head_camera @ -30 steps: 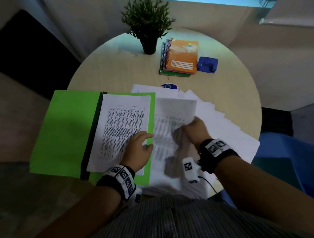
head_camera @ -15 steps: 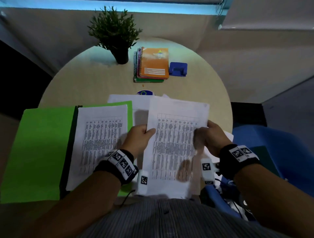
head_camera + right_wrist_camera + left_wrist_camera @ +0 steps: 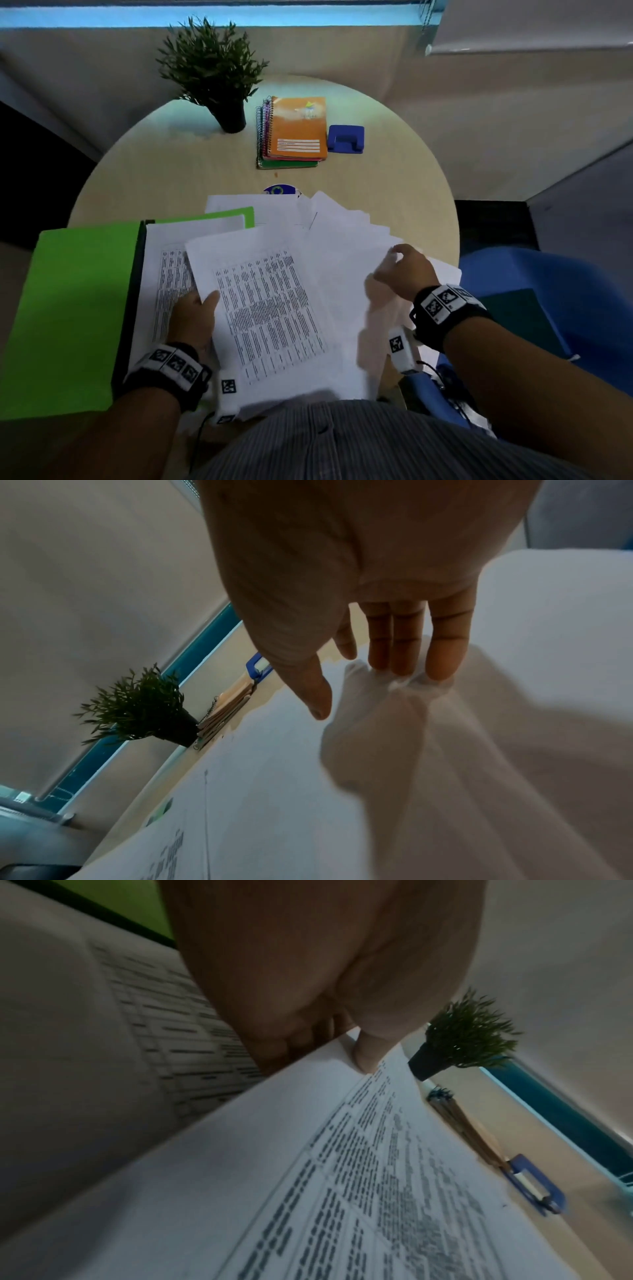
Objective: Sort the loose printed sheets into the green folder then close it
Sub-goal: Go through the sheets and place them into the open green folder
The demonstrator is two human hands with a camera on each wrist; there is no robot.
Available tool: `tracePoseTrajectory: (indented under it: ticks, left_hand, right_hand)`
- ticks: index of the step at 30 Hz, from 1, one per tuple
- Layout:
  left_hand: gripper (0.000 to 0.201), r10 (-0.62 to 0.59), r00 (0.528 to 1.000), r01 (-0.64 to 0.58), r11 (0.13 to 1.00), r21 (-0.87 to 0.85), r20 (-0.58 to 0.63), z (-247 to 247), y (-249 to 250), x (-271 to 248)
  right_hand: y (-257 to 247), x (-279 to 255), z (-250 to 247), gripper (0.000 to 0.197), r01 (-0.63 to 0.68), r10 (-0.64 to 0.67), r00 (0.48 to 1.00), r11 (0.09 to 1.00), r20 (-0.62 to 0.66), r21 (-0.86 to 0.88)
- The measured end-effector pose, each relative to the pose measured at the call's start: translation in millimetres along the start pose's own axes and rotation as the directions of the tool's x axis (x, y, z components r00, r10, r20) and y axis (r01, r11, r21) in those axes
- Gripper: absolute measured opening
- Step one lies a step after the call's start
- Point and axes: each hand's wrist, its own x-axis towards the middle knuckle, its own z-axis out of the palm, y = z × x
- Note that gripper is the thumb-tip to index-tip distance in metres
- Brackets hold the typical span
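The green folder (image 3: 75, 308) lies open at the table's left edge, with a printed sheet (image 3: 168, 274) on its right half. My left hand (image 3: 195, 315) pinches the left edge of another printed sheet (image 3: 270, 308), thumb on top, holding it over the folder's right side; the left wrist view shows the thumb (image 3: 368, 1056) on that sheet (image 3: 308, 1191). My right hand (image 3: 400, 270) hovers with straight fingers over the fanned pile of loose white sheets (image 3: 346, 240). In the right wrist view its fingertips (image 3: 445, 666) touch a lifted sheet (image 3: 428, 737).
At the back of the round table (image 3: 191, 171) stand a potted plant (image 3: 212, 72), a stack of spiral notebooks (image 3: 294, 133) and a blue hole punch (image 3: 346, 138). A blue disc (image 3: 279, 189) peeks out behind the sheets. A blue chair (image 3: 548, 298) is at right.
My right hand let go of the printed sheet and moved right over the loose pile. My left hand carried the sheet leftward over the folder.
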Motion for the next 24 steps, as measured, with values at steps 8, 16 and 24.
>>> tracePoseTrajectory:
  ticks: [8,16,24]
  left_hand:
    - [0.026,0.002,0.997,-0.003,1.000,0.011,0.079,2,6,-16]
    - [0.024,-0.095,0.995,0.097,0.980,-0.173,0.015,0,9,-18]
    - [0.035,-0.077,0.994,0.051,0.952,-0.303,-0.074,-1,4,-11]
  right_hand:
    - [-11,-14,21,0.043,0.118,-0.081,0.984,0.964,0.158,-0.239]
    - [-12,-4,9,0.018,0.188,-0.170,0.981,0.956,0.096,-0.224]
    - [19,39,-62,0.019,-0.003,0.018,0.981,0.997,-0.193,0.074]
